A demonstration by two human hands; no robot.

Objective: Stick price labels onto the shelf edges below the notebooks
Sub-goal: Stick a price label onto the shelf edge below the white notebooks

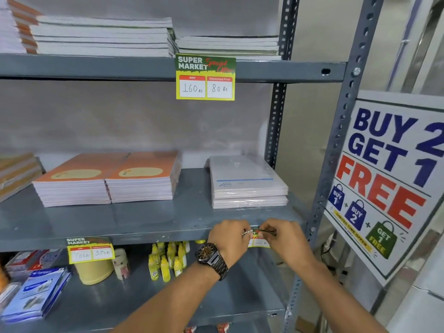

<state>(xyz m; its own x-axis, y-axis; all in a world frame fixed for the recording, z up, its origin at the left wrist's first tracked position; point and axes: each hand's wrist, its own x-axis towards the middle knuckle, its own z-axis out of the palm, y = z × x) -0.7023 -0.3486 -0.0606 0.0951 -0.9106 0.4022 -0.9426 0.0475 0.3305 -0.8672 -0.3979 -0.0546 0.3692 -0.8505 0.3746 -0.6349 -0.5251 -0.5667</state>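
At the grey metal middle shelf edge (168, 233), left hand (228, 239) and right hand (286, 239) each pinch the yellow-green paper price label (258, 239) below the wrapped white notebooks (247, 186).

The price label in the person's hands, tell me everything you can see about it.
The price label is a small paper card, green on top with white "SUPER" lettering, yellow-bordered below with white handwritten price boxes, too blurred to read. The left hand and right hand pinch it at either end, bending its top, against the front edge of the middle shelf, below the wrapped white notebooks.
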